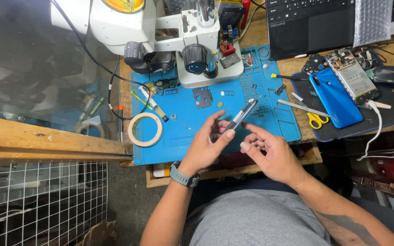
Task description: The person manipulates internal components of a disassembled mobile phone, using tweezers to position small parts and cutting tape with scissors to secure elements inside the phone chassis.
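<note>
My left hand (208,143), with a grey watch on its wrist, holds a dark smartphone (242,114) edge-on above the blue work mat (188,132). The thumb and fingers clasp the phone's lower end. My right hand (270,152) hovers just right of the phone's lower end with its fingers curled and nothing in it. A small dark metal plate (202,96) and tiny screws lie on the mat beyond the phone.
A white microscope (192,41) stands at the mat's back. A tape roll (145,129) and a tube lie left. At right lie a blue phone back (336,98), an opened phone (354,77), yellow scissors (316,120), a mouse and a laptop.
</note>
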